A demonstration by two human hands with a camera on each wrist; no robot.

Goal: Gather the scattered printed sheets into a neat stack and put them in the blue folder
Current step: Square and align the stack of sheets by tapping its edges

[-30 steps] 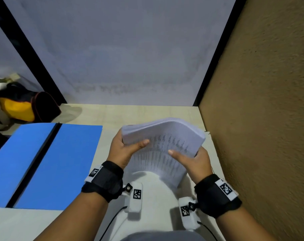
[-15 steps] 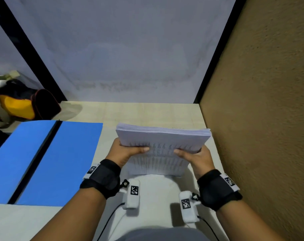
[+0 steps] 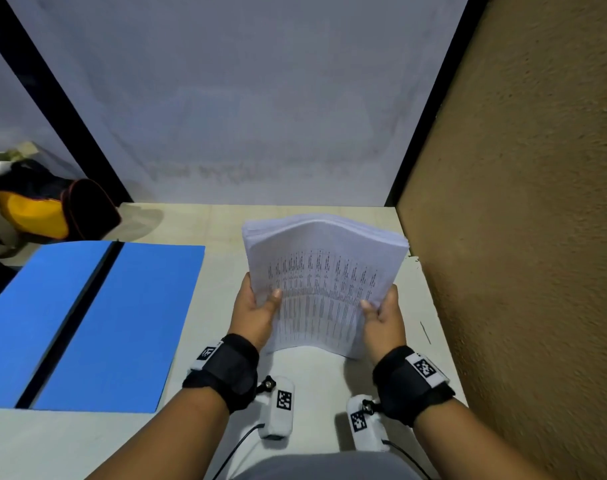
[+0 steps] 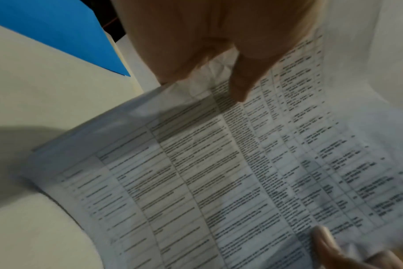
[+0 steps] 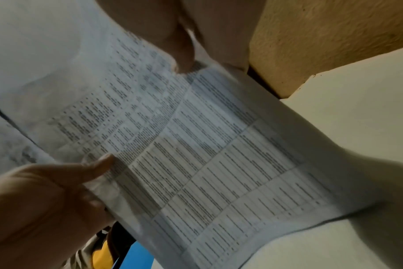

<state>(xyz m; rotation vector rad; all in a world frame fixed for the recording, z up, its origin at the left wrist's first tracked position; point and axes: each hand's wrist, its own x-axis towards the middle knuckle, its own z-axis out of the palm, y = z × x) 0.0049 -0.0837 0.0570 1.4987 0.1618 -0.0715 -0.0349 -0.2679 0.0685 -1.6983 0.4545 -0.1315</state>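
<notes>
A thick stack of printed sheets (image 3: 321, 282) stands nearly upright on the pale table (image 3: 330, 386), bowed across its width, with its bottom edge near me. My left hand (image 3: 257, 308) grips its left edge, thumb on the printed front page (image 4: 219, 172). My right hand (image 3: 381, 313) grips the right edge the same way, thumb on the page (image 5: 207, 163). The blue folder (image 3: 122, 323) lies open and flat to the left of the stack, a dark spine down its middle; a corner of the folder (image 4: 58, 32) shows in the left wrist view.
A brown textured partition (image 3: 520, 237) walls the table's right side, close to the stack. A grey panel (image 3: 243, 116) closes the back. A black and yellow bag (image 3: 42, 209) lies at the far left behind the folder.
The stack was held low with its top edge toward me; both hands have tipped it up, so it now stands taller with the printed page facing me.
</notes>
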